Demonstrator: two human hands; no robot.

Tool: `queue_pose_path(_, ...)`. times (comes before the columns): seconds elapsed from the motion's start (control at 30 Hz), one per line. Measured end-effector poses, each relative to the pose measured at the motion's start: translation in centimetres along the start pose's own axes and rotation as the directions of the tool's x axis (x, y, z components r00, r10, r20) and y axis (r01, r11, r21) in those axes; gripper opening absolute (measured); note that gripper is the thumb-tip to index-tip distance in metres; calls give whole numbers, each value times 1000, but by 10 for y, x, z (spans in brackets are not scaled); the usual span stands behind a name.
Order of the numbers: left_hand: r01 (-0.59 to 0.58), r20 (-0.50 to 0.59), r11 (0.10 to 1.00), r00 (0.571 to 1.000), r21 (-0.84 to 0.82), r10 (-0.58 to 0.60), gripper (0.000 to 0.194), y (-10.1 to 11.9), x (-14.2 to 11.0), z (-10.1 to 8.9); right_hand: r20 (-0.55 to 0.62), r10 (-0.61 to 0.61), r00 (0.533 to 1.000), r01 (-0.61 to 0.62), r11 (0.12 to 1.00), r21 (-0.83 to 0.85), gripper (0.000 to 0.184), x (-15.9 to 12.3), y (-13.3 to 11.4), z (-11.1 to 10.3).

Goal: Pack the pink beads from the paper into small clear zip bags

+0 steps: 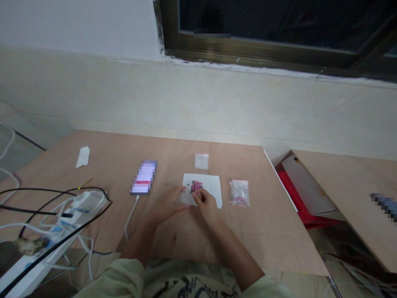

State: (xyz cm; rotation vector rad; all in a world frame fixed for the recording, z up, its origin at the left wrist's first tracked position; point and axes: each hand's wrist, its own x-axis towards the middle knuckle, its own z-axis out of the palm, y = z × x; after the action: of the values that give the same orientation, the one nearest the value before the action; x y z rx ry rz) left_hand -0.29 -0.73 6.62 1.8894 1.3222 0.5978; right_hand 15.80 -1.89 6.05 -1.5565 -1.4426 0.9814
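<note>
A small heap of pink beads (196, 185) lies on a white sheet of paper (214, 187) on the table. My left hand (169, 202) is at the paper's left edge, thumb and fingers closed on a small clear plastic bag (185, 197). Just below the heap, my right hand (206, 203) has thumb and forefinger pinched together; whatever is between the fingertips is too small to make out. To the right of the paper lies another clear zip bag (239, 193) with some pink pieces at its bottom. A flat zip bag (201, 161) rests behind the paper.
A phone (144, 178) with a lit screen and a white charging cable (127, 219) lies left of my hands. Further left are a white power strip (58, 236) with tangled cords and a scrap of paper (83, 157). A second table (350, 178) stands at the right, past a gap.
</note>
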Motion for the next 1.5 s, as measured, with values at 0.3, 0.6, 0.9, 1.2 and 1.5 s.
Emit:
queue_pose_path(0.3, 53, -3, 998, 999, 16, -53, 56, 0, -2, -6, -66, 165, 984, -178, 920, -350, 16, 6, 27, 6)
queue_pose_path(0.6, 27, -77, 993, 996, -114, -36, 55, -5, 6, -5, -118, 98, 988, -127, 955, -269, 13, 16, 30, 6)
queue_pose_path(0.9, -29, -74, 997, 997, -72, 23, 49, -1, 26, 4, 51, -128, 990, 130, 990, -49, 16, 19, -11, 1)
queue_pose_path(1.2, -11, -132, 995, 991, -95, -2, 52, 22, 21, 0, 123, -75, 990, 67, 995, 74, 14, 11, -8, -2)
queue_pose_path(1.5, 237, -83, 600, 886, -764, -455, 30, 10, -17, 0, 29, -28, 999, 21, 974, 224, 21, 3, -16, -26)
